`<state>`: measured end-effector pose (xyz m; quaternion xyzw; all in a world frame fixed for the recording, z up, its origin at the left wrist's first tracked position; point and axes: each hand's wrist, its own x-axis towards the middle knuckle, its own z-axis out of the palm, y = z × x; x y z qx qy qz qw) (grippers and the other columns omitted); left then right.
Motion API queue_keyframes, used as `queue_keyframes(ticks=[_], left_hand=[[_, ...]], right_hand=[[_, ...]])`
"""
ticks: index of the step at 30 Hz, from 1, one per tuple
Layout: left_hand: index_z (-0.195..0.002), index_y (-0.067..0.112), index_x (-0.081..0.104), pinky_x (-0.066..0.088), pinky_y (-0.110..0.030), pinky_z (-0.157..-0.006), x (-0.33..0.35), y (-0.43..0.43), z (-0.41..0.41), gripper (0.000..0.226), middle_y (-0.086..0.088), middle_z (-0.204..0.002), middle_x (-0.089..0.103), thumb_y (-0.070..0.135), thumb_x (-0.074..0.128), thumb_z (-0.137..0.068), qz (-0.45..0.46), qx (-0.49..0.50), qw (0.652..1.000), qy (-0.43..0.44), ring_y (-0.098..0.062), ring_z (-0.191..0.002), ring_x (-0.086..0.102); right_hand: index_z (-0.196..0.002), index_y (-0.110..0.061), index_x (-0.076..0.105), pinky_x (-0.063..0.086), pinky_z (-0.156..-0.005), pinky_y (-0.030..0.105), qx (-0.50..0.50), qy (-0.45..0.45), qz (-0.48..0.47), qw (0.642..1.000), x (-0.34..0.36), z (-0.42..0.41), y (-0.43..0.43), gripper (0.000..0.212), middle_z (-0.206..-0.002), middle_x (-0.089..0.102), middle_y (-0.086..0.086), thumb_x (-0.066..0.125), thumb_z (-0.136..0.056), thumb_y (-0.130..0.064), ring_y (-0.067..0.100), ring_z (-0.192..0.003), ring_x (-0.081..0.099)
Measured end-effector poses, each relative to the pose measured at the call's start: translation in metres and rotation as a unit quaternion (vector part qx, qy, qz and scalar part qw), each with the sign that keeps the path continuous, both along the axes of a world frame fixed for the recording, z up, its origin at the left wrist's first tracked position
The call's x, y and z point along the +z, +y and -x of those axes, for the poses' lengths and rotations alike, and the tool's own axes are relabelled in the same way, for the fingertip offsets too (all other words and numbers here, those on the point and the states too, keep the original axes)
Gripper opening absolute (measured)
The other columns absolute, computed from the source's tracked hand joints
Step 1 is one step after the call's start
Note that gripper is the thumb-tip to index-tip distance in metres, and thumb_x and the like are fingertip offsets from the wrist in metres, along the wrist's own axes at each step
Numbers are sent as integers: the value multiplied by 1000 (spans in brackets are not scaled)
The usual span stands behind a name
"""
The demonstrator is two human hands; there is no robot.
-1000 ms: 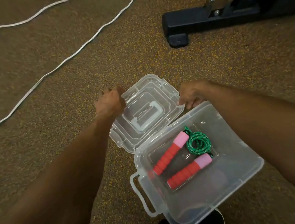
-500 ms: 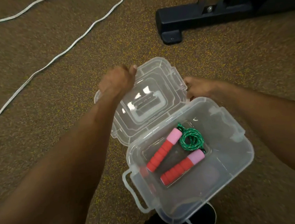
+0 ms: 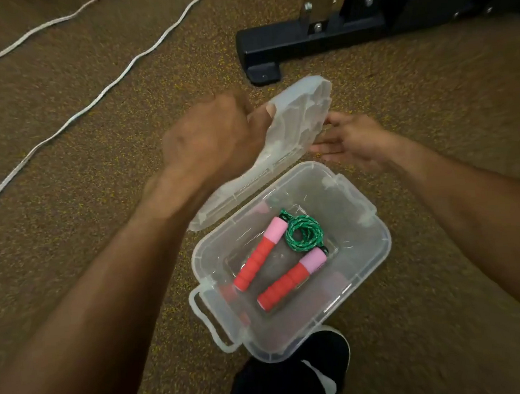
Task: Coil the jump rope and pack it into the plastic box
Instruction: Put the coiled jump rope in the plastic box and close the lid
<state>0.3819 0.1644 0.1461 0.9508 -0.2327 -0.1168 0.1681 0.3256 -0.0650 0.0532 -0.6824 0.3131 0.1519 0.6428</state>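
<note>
A clear plastic box [image 3: 376,234] sits on the carpet with its hinged lid [image 3: 296,122] raised and tilted toward me. Inside lies the jump rope: a coiled green cord [image 3: 303,233] and two red and pink handles [image 3: 261,254] side by side. My left hand [image 3: 213,138] grips the lid's far left edge, thumb on top. My right hand [image 3: 350,137] touches the lid's right edge with its fingers spread.
A black metal equipment foot [image 3: 302,41] stands just beyond the box. A white cable [image 3: 89,104] runs diagonally across the brown carpet at the left. A black shoe [image 3: 294,377] sits right below the box's near corner.
The lid lay flat open on the carpet; my left hand has lifted it and swung it up over the hinge. My right hand stayed at the lid's right edge.
</note>
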Motion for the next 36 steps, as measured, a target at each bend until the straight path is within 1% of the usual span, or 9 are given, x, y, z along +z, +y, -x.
queue_keyframes(ticks=[4,9,12,15,19,24,27,32,36], left_hand=[[-114,25,55,41,-41,-71,-1,7,50,44,-8,-112,59,60,36,-96,27,4,998,-54,-32,-103,57],[-110,25,51,45,-37,-64,6,10,116,39,-1,-106,56,59,43,-93,45,-35,994,-90,-25,-93,56],[-104,22,53,42,-35,-56,-3,8,144,37,-1,-96,58,56,52,-91,44,-79,990,-110,-25,-85,58],[-98,17,55,43,-36,-53,-22,5,162,38,-2,-87,57,53,59,-89,44,-136,979,-144,-26,-75,57],[-95,16,55,42,-36,-55,-42,1,180,38,-2,-83,58,51,64,-84,22,-189,970,-151,-26,-70,58],[-92,17,57,44,-35,-54,-65,-8,196,43,-1,-75,59,49,76,-72,-20,-205,972,-112,-24,-57,60],[-93,17,54,43,-37,-56,-76,-10,197,45,-2,-77,58,47,78,-70,-32,-197,974,-109,-26,-62,59],[-98,18,51,41,-43,-64,-85,-10,199,51,-7,-93,58,44,80,-64,-48,-169,979,-105,-29,-79,53],[-100,17,47,41,-40,-58,-90,-13,204,44,-9,-90,57,25,78,-70,-34,-175,979,-101,-27,-74,51]], right_hand=[[-119,-12,65,50,-103,43,-66,-29,-45,996,7,9,2,28,-106,78,9,44,-100,-11,22,-102,74],[-119,4,65,57,-76,34,-74,-69,-91,991,23,23,-3,46,-109,72,20,36,-99,-25,25,-91,72],[-112,-5,73,58,-70,33,-18,-83,-28,996,33,41,-4,35,-101,75,9,57,-96,-32,19,-83,73],[-121,-13,69,59,-65,26,40,-79,36,995,33,58,-6,32,-111,73,5,69,-89,-19,13,-85,75],[-133,-15,59,60,-79,33,62,-67,18,996,19,75,-9,47,-125,69,3,69,-88,-7,18,-105,72],[-140,-14,53,56,-93,29,140,-92,74,983,10,79,5,49,-132,64,-1,65,-93,-7,9,-117,64],[-142,-11,50,51,-100,27,162,-108,102,975,7,78,11,49,-134,62,-1,62,-95,-7,8,-121,60],[-139,-29,55,57,-86,29,176,-104,122,971,10,80,8,44,-122,66,-10,63,-96,-26,7,-109,66],[-129,-22,62,59,-85,37,182,-24,107,977,10,76,0,36,-111,71,-3,65,-94,-29,18,-103,71]])
